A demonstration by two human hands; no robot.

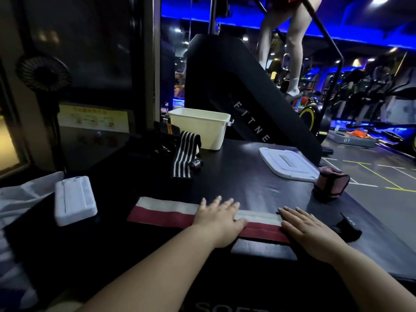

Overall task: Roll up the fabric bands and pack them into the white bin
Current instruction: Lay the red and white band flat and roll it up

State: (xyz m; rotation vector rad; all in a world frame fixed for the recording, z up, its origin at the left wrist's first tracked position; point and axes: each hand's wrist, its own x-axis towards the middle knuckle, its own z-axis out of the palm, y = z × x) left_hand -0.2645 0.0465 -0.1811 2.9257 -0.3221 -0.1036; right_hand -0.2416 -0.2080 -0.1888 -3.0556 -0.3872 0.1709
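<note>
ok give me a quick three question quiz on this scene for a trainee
1. Which band do the left hand and right hand press flat on? A) black-and-white striped band B) red-and-white band C) pink rolled band
2. Fill in: the white lid lies to the person's ___ of the white bin.
3. True or false: the red-and-white band is already rolled up.
Key: 1 B; 2 right; 3 false

Red-and-white band (166,212); black-and-white striped band (185,152); pink-black roll (329,183); white bin (200,127).
</note>
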